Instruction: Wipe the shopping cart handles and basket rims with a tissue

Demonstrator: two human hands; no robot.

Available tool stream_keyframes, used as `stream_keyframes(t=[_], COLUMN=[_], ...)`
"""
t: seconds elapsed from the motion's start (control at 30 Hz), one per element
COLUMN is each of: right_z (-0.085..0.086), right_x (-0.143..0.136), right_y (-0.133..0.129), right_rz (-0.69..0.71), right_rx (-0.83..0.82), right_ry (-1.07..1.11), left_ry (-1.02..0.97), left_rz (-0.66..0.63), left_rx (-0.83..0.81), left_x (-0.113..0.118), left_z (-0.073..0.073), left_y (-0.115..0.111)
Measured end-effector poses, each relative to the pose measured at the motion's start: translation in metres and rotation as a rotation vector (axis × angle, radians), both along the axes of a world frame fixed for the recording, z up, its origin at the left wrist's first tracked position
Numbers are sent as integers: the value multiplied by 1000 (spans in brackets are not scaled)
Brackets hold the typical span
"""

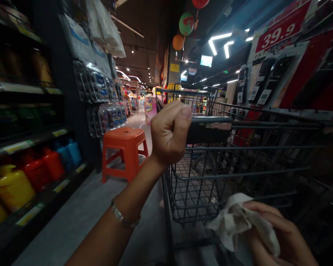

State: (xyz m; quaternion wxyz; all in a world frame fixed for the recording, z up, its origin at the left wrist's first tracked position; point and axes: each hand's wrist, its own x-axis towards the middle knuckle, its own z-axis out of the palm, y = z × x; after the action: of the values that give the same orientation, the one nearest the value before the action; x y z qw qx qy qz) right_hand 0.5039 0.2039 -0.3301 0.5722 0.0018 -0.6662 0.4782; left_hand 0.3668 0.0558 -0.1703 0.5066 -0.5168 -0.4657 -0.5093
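Note:
A dark metal shopping cart stands in front of me, its wire basket showing bare bars. My left hand is closed in a fist around the left end of the cart's handle bar, thumb uppermost, with a metal band on the wrist. At the lower right, my right hand has its fingers closed on a crumpled whitish cloth, low beside the basket. Part of that hand is hidden behind the cloth.
An orange stool stands on the floor left of the cart. Shelves with yellow, red and blue bottles line the left side. Packaged goods hang at the right under a red price sign. An aisle runs ahead.

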Motion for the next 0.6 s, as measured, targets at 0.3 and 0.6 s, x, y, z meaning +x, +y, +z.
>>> stream_keyframes(t=[0.3, 0.6], right_z=[87, 59], right_x=[-31, -43], right_y=[-33, -48], right_rz=[-225, -306], right_rx=[220, 554], right_ry=[248, 169], left_ry=[5, -38], left_rz=[28, 36], left_rx=[7, 34], left_x=[2, -4], left_z=[-1, -3], left_y=[6, 2])
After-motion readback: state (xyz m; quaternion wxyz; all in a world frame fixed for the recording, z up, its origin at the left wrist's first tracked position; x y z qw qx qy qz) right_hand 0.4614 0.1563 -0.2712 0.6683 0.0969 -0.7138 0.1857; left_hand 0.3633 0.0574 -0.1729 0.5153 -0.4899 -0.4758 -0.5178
